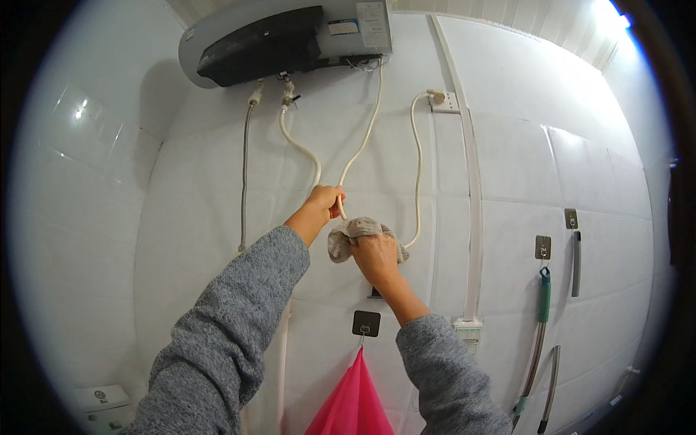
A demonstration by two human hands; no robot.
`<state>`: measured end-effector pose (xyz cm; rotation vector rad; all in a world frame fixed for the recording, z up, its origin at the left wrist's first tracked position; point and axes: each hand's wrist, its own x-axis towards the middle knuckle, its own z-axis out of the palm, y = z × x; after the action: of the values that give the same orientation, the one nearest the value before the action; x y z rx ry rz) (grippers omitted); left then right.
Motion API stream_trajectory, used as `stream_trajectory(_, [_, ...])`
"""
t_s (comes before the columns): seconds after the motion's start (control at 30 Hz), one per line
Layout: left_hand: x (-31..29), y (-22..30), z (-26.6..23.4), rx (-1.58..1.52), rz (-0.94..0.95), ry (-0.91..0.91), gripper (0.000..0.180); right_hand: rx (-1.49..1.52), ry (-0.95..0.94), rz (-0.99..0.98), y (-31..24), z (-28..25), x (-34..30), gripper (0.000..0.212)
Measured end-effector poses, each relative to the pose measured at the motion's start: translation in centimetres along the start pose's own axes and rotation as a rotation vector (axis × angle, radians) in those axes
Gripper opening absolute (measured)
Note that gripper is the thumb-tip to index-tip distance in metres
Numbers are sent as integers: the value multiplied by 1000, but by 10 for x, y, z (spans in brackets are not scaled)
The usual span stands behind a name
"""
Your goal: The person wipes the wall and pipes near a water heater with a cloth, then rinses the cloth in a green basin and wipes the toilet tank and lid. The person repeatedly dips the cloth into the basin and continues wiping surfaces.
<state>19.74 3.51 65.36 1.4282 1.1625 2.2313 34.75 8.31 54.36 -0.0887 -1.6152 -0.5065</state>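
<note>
My left hand (322, 201) is closed around a white hose (360, 148) that loops down from the water heater (283, 40) mounted high on the white tiled wall. Just below and to the right, my right hand (375, 255) grips a crumpled grey cloth (346, 235) pressed against the lower bend of that hose. Both arms wear grey knitted sleeves and reach up from the lower edge.
A power cord (417, 167) runs from a wall socket (442, 101) down behind the cloth. A pink bag (353, 406) hangs from a dark hook (366, 323). Long-handled tools (542, 304) hang on hooks at the right. A metal hose (244, 181) drops at the left.
</note>
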Motion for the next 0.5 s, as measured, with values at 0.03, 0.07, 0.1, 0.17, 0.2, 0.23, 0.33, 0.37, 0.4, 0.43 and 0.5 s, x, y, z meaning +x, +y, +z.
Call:
stream_trajectory(0.03, [0, -1, 2, 23, 5, 28, 19, 7, -2, -9, 8, 0, -6, 12])
stream_trajectory(0.07, [2, 0, 1, 30, 14, 51, 19, 10, 12, -53, 14, 0, -10, 11])
stream_trajectory(0.1, [3, 0, -1, 44, 18, 58, 18, 18, -2, -72, 22, 0, -13, 14])
stream_trajectory(0.17, [4, -1, -1, 60, 23, 59, 17, 19, -36, -109, 42, -3, -20, 21])
stream_trajectory(0.2, [5, -2, -2, 62, 24, 79, 18, -1, -94, -59, 48, -5, -24, 21])
stream_trajectory(0.23, [6, -3, -4, 70, 26, 92, 19, -15, -56, -140, 61, -2, -28, 21])
stream_trajectory(0.33, [2, -5, -5, 112, 31, 79, 22, -58, -50, -240, 99, 3, -33, 22])
stream_trajectory(0.37, [4, -5, -6, 102, 42, 100, 23, -67, -37, -276, 104, -3, -32, 22])
stream_trajectory(0.4, [6, -2, -11, 93, 57, 124, 23, -73, -20, -314, 106, -10, -27, 21])
stream_trajectory(0.43, [8, 0, -15, 85, 72, 148, 24, -79, -3, -352, 108, -15, -24, 21])
stream_trajectory(0.5, [5, -3, -15, 84, 50, 96, 23, -133, -77, -306, 117, -14, -27, 23])
